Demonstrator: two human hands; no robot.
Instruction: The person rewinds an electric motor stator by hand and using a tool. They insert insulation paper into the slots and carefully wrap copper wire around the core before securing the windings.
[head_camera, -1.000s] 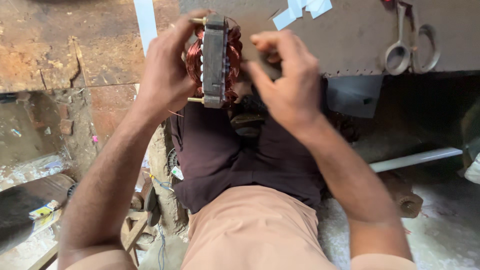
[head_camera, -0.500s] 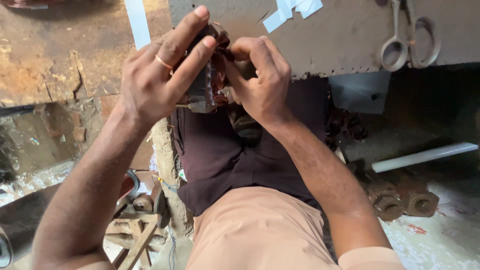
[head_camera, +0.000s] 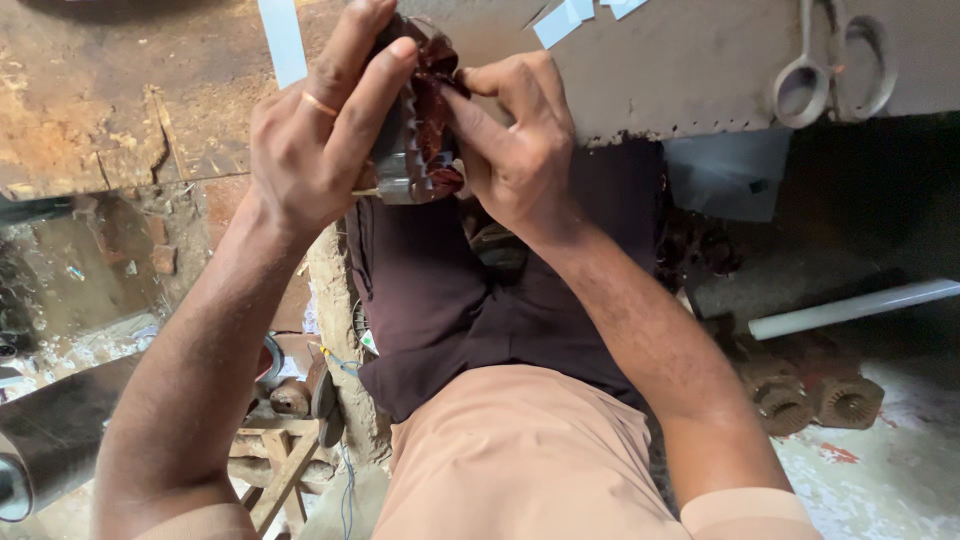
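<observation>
At twelve o'clock, the motor stator (head_camera: 415, 120) shows dull grey metal and glossy reddish copper wire. At two o'clock, shiny steel scissors (head_camera: 835, 60) lie on a matt, rough-edged bench (head_camera: 690, 80).

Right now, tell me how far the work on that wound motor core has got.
Done: copper coils already sit in the motor core. In hand: the left hand grips the core while the right hand presses at the windings. Left: cut paper strips and scissors lie unused on the bench.
</observation>
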